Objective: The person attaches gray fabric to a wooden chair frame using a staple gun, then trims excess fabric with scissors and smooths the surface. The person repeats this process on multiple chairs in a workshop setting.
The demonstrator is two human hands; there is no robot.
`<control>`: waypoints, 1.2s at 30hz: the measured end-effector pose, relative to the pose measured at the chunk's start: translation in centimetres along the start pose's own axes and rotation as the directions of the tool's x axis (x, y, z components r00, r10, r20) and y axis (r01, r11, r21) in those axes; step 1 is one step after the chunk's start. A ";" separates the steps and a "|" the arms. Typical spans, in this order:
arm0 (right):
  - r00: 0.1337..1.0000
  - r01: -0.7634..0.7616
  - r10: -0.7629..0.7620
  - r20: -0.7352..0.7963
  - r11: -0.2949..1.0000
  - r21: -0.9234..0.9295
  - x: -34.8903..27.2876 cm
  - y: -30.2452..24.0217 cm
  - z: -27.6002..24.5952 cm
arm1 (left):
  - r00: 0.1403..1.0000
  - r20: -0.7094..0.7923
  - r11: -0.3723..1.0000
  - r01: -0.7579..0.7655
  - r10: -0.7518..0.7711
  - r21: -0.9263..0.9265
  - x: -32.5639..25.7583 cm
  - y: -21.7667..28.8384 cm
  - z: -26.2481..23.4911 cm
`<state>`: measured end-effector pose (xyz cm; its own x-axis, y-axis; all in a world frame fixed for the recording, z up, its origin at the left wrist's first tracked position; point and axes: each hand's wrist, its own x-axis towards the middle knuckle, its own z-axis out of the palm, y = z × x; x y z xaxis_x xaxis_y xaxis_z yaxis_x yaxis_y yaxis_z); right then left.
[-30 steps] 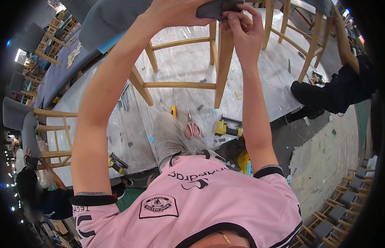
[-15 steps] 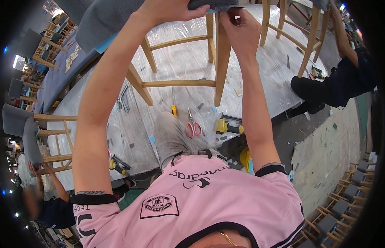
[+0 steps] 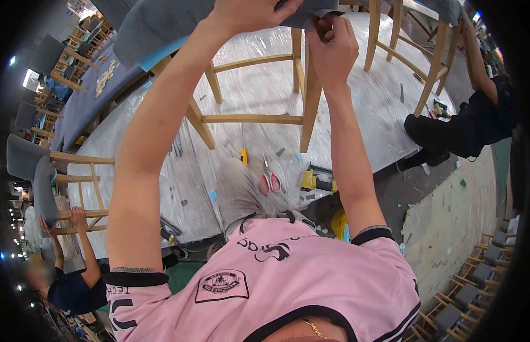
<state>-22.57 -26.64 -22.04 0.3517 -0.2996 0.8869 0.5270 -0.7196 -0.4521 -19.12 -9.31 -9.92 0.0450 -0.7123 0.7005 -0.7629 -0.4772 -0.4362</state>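
A chair with a grey upholstered seat (image 3: 156, 25) and pale wooden legs (image 3: 311, 108) stands before me on a plastic-covered work surface (image 3: 242, 134). My left hand (image 3: 245, 14) grips the grey fabric along the seat edge, its thumb stretched to the right; the top of the picture cuts off part of it. At the seat corner, just above the front right leg, my right hand (image 3: 336, 51) is closed in a pinch on a dark flap of the fabric. Light blue material (image 3: 165, 52) shows under the left side of the seat.
Red-handled scissors (image 3: 270, 182), a yellow cutter (image 3: 244, 157) and a yellow-black staple gun (image 3: 317, 180) lie near my knee, among scraps. Co-workers handle a chair on the left (image 3: 43, 179) and another at the right (image 3: 433, 62). Rows of chairs (image 3: 467, 293) stand lower right.
The chair and both hands sit slightly lower and farther right in the picture, as the whole view has shifted. Blue material at the seat corner no longer shows. The left co-worker's hand has moved right.
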 end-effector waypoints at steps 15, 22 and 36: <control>0.549 -0.716 0.387 0.741 0.675 0.178 -8.2 -1.5 0.0 | 0.999 -0.016 0.999 0.038 -0.038 -0.011 0.3 -0.2 0.3; 0.596 -0.455 0.589 0.546 -0.312 0.834 -2.9 -6.0 4.9 | 1.000 0.000 1.000 0.026 -0.026 0.000 0.7 -0.5 0.3; 0.549 -0.221 0.680 0.486 -0.442 0.869 -2.7 -5.2 10.0 | 0.835 0.385 0.892 0.447 -0.392 -0.061 6.1 -5.0 0.9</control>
<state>-18.52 -15.89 -23.03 0.9273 -0.3497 0.1331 0.3617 0.9290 -0.0790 -14.48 -11.70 -4.02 0.5854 -0.6058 0.5387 -0.6998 -0.7132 -0.0416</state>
